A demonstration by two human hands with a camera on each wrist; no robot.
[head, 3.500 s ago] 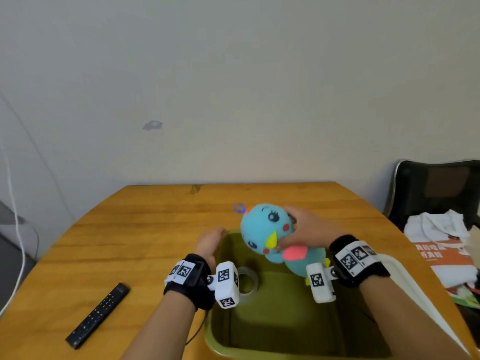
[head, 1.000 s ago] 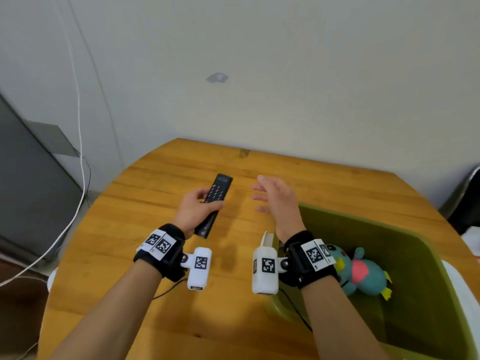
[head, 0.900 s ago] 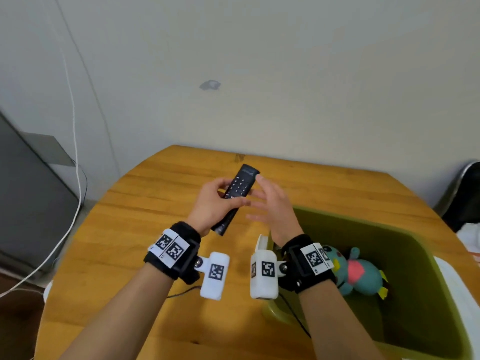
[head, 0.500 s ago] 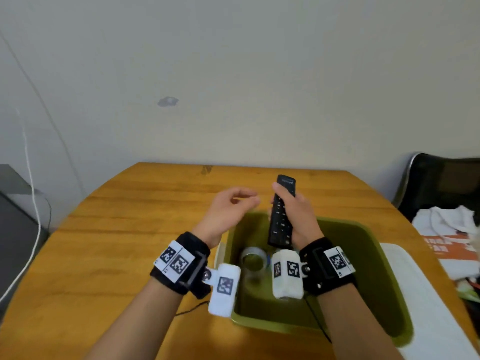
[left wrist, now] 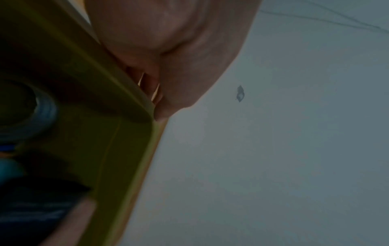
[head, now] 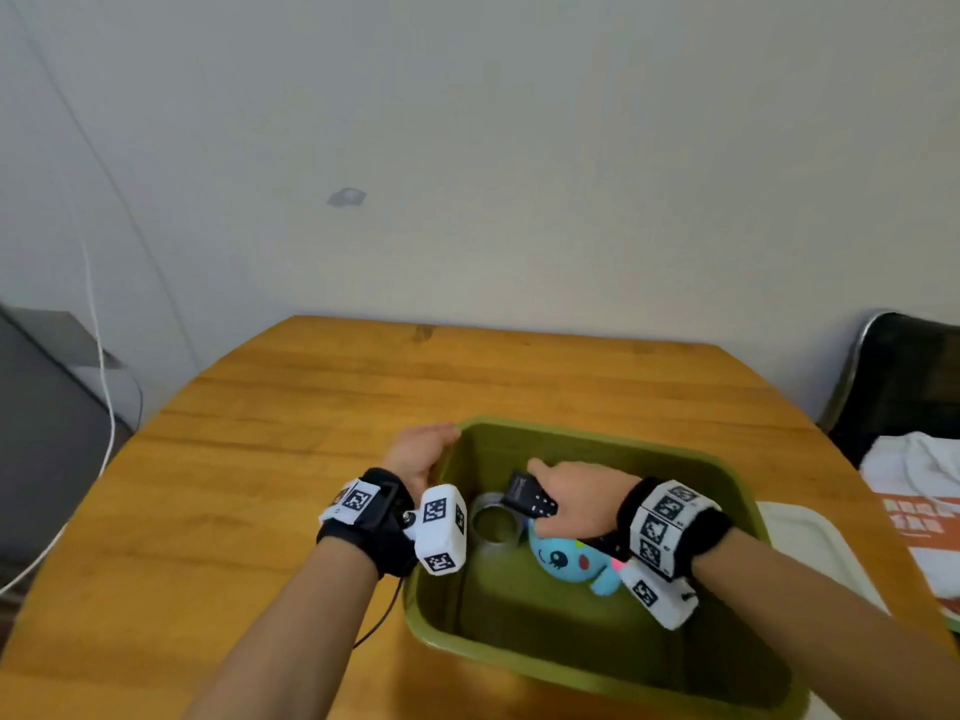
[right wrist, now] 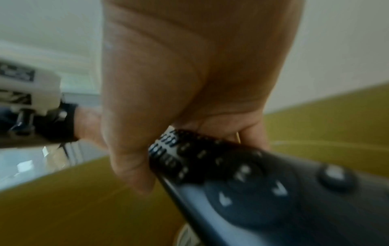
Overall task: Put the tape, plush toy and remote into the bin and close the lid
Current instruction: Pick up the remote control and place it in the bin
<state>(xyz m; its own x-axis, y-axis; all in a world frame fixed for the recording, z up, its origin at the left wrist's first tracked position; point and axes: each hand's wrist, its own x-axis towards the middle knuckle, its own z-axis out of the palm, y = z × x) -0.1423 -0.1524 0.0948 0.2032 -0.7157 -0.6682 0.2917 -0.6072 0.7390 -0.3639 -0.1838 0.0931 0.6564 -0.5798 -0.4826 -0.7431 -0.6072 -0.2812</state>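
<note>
The green bin [head: 727, 475] stands on the wooden table [head: 260, 459]. Inside it lie the clear tape roll [head: 491, 522] and the blue plush toy [head: 571, 561]. My right hand [head: 535, 491] is down inside the bin, above the plush, and grips the black remote [head: 530, 501]. In the right wrist view thumb and fingers [right wrist: 130, 166] wrap round the remote [right wrist: 252, 174], button side up. My left hand [head: 421, 454] rests against the outside of the bin's far left corner. The left wrist view shows its palm [left wrist: 168, 50] on the rim [left wrist: 105, 74], with the tape [left wrist: 46, 108] below.
The white lid [head: 810, 553] lies on the table right of the bin. A black chair [head: 904, 376] holding white cloth and an orange paper [head: 924, 511] stands at the far right. A grey cabinet and a white cable are off the table's left edge.
The remote went from my left hand to my right. The right hand has carried it down into the bin, over the plush. My left hand has moved onto the bin's left rim.
</note>
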